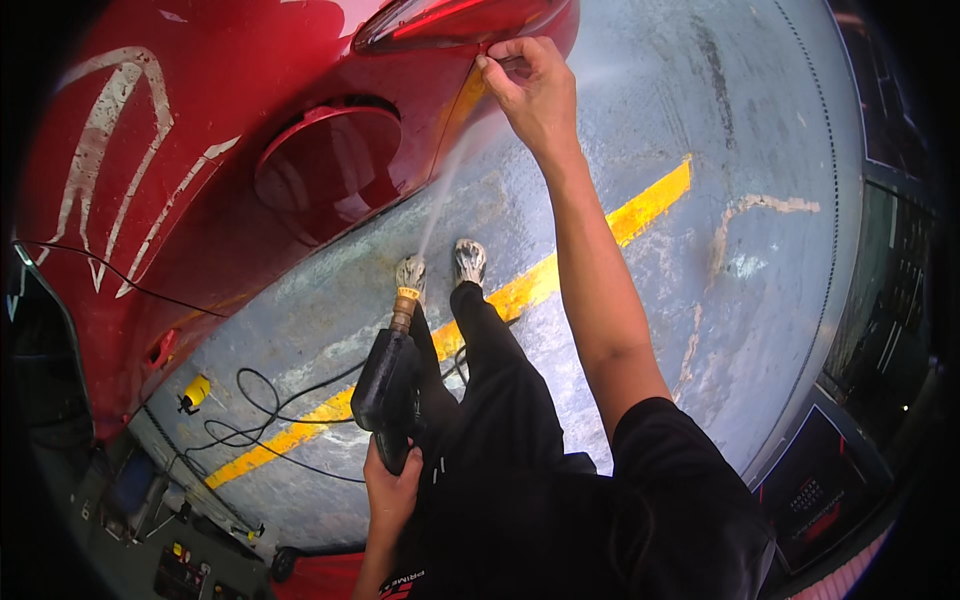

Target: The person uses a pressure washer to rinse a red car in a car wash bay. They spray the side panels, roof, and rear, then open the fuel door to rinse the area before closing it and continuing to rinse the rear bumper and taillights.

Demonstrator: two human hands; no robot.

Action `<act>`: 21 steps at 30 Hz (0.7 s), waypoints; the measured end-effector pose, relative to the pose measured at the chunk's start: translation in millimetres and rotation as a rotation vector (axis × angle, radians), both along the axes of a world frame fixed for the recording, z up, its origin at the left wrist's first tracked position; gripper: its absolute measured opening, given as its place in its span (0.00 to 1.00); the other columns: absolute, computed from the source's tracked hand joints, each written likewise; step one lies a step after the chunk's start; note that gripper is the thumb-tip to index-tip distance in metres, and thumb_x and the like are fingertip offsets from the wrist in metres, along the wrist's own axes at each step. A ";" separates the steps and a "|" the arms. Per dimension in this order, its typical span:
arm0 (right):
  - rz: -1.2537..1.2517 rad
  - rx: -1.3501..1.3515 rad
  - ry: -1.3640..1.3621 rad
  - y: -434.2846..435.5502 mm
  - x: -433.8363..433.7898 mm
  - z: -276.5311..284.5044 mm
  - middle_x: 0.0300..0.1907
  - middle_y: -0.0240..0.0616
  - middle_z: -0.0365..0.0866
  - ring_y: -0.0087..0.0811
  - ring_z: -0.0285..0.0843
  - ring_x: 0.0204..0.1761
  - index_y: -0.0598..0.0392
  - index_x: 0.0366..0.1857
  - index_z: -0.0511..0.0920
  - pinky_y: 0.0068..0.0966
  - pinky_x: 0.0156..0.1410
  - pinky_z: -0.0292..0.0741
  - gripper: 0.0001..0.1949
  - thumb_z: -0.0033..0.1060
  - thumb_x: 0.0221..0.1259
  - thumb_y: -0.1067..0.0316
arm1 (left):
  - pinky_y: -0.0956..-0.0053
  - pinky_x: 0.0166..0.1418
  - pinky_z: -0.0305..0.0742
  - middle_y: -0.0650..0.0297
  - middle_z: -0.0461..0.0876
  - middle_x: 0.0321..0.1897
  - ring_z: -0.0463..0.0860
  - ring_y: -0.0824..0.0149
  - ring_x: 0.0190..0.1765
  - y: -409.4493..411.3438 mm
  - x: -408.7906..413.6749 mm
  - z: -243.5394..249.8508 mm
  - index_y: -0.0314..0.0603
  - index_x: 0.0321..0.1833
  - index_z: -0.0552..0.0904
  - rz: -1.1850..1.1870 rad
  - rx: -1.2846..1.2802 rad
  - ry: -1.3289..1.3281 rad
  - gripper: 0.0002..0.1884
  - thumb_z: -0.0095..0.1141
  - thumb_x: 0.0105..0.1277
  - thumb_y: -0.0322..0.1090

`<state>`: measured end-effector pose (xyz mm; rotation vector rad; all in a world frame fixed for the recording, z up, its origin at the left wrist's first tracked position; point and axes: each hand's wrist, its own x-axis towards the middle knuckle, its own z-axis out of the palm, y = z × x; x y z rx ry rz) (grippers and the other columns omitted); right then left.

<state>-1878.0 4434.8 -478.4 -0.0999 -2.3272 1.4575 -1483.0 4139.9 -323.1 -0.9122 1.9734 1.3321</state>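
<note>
My left hand (391, 476) grips the handle of a black pressure-washer spray gun (384, 382) with a brass fitting and a yellow nozzle tip (409, 293). From that tip a thin water jet (442, 191) runs up to the red car's body (420, 97), spreading into mist near the panel seam. My right hand (534, 90) reaches out to the car just below the tail light (450, 22). Its thumb and forefinger are pinched together at the panel's edge, and what lies between them is too small to make out. The round fuel flap (330, 169) is left of the jet.
Black hose (277, 420) lies in loops across the grey floor, over a worn yellow line (517, 292). A yellow bottle (195, 391) rests near the car. My shoes (469, 259) are beside the car, and a framed poster (814, 487) stands at the lower right.
</note>
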 end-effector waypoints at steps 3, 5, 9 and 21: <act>-0.016 -0.057 -0.033 -1.7 1.2 2.3 0.44 0.38 0.88 0.35 0.94 0.41 0.57 0.41 0.90 0.31 0.50 0.86 0.13 0.82 0.67 0.58 | 0.77 0.42 0.77 0.67 0.85 0.39 0.81 0.78 0.37 4.8 -1.4 1.0 0.38 0.52 0.83 -0.006 -0.021 0.060 0.09 0.67 0.73 0.25; -0.028 -0.012 -0.039 -3.1 0.9 5.0 0.44 0.38 0.88 0.35 0.94 0.41 0.56 0.41 0.90 0.31 0.50 0.86 0.13 0.82 0.67 0.58 | 0.78 0.42 0.77 0.68 0.85 0.39 0.81 0.78 0.36 5.2 -1.5 2.2 0.38 0.52 0.83 -0.001 -0.021 0.070 0.09 0.67 0.73 0.25; -0.039 0.004 -0.055 -2.4 -0.1 2.6 0.44 0.38 0.89 0.34 0.94 0.41 0.54 0.40 0.90 0.32 0.50 0.86 0.12 0.81 0.67 0.57 | 0.72 0.54 0.80 0.64 0.86 0.43 0.85 0.72 0.45 0.0 -0.3 3.0 0.35 0.59 0.83 0.012 0.010 -0.010 0.14 0.67 0.72 0.24; -0.036 0.135 -0.026 -2.3 2.2 14.1 0.41 0.39 0.92 0.32 0.95 0.42 0.61 0.43 0.92 0.28 0.50 0.88 0.11 0.81 0.70 0.63 | 0.74 0.50 0.81 0.66 0.86 0.41 0.85 0.74 0.43 9.1 -6.6 3.1 0.37 0.54 0.83 -0.008 0.004 0.053 0.10 0.67 0.73 0.24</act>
